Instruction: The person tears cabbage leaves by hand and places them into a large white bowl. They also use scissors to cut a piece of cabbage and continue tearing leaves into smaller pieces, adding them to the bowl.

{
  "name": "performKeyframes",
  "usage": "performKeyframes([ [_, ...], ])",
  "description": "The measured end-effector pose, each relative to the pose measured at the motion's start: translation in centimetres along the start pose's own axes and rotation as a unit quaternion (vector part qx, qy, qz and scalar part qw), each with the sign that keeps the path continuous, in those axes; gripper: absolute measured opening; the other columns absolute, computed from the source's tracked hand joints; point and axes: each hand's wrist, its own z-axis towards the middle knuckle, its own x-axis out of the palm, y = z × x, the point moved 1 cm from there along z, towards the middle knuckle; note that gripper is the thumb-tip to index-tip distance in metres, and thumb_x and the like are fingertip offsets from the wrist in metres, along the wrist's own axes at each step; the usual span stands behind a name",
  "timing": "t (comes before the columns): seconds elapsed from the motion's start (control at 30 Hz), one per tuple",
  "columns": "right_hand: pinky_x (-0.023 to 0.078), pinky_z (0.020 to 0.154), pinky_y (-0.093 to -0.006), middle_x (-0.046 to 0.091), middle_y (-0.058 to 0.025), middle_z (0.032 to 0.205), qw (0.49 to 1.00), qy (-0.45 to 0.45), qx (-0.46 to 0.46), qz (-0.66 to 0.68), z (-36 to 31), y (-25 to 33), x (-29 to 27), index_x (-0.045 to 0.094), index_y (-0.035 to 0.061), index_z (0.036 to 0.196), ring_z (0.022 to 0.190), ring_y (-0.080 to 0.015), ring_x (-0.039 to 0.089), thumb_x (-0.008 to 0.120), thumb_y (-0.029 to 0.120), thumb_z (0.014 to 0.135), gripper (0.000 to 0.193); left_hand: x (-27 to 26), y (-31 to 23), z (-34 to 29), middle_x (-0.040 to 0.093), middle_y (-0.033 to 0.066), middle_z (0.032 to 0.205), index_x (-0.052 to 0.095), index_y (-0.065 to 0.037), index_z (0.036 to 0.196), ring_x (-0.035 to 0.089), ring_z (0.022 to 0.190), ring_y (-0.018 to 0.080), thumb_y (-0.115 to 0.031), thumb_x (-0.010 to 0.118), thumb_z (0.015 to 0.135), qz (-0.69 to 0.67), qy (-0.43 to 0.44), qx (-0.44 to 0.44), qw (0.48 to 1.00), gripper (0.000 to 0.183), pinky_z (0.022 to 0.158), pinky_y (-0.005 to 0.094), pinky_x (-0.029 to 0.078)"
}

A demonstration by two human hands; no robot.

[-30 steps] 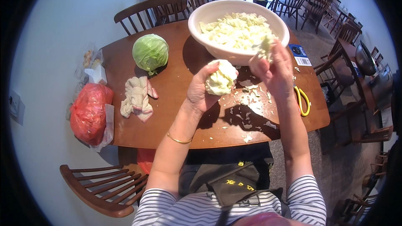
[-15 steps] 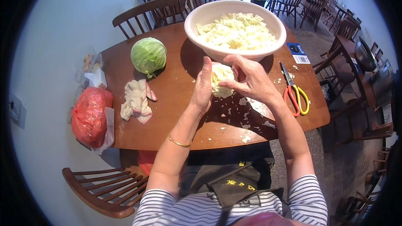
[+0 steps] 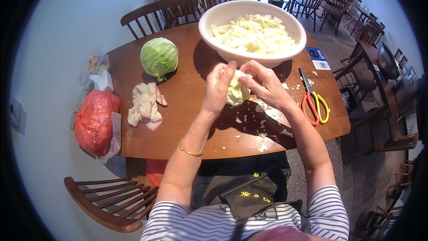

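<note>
Between my hands, over the table just this side of the bowl, is a pale yellow cabbage heart [image 3: 237,90]. My left hand [image 3: 218,88] is closed around its left side, thumb up along the top. My right hand [image 3: 266,85] grips its upper right with thumb and fingers bent. A wide white bowl [image 3: 208,40] full of torn cabbage pieces [image 3: 256,33] stands just beyond. Off to the left sits a whole green cabbage [image 3: 159,58]. Scissors [image 3: 312,100] with one red and one yellow handle lie to the right, blades pointing away.
Small cabbage scraps [image 3: 262,127] litter the wooden table [image 3: 187,127]. Crumpled work gloves [image 3: 146,106] lie at the left, near a red plastic bag [image 3: 96,122] by the edge. A blue card [image 3: 315,53] is at the right edge. Wooden chairs [image 3: 104,203] stand around the table.
My right hand's fingers have closed in on the top of the cabbage heart, and my left thumb has tipped over it. The heart has turned slightly between my hands.
</note>
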Motion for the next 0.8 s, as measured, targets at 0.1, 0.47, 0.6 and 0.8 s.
performKeyframes([
  [0.1,0.039,0.055,-0.0224,0.052,0.0006,0.075,0.999,-0.028,-0.011,0.038,0.1,-1.1,0.3,0.055,0.0025,0.098,0.064,-0.0063,0.046,0.052,0.024,0.098,0.021,0.0,-0.1,0.0,0.057,-0.0006,0.072,0.057,-0.004,0.082,0.052,0.067,0.0041,-0.037,0.060,0.093,0.026,0.003,0.006,1.000,0.035,0.058,0.0192,0.041],
  [0.47,0.040,0.054,-0.0245,0.049,0.0014,0.068,0.984,-0.067,0.005,0.165,0.1,-2.0,0.7,0.054,0.0014,0.092,0.058,-0.0094,0.045,0.047,0.022,0.098,0.023,0.5,-1.0,-0.4,0.063,0.0040,0.082,0.057,-0.006,0.092,0.060,0.068,0.0096,-0.030,0.057,0.093,-0.122,0.031,-0.088,0.988,0.025,0.062,0.0225,0.051],
  [0.6,0.031,0.048,-0.0160,0.045,0.0058,0.066,0.896,-0.005,0.092,0.434,0.1,-2.1,1.0,0.056,0.0070,0.095,0.053,-0.0024,0.039,0.047,0.032,0.099,0.027,0.0,-0.8,-0.4,0.064,0.0060,0.087,0.056,-0.007,0.098,0.064,0.075,0.0140,-0.032,0.051,0.096,-0.231,0.049,-0.103,0.966,0.026,0.065,0.0249,0.054],
  [0.8,0.032,0.050,-0.0156,0.050,0.0034,0.074,0.960,-0.060,0.060,0.268,-0.1,-1.1,1.0,0.053,0.0057,0.097,0.059,-0.0026,0.043,0.056,0.031,0.095,0.025,-0.1,-0.6,0.1,0.064,0.0054,0.089,0.054,-0.006,0.102,0.064,0.078,0.0136,-0.035,0.047,0.098,-0.158,-0.011,-0.049,0.986,0.030,0.068,0.0246,0.054],
])
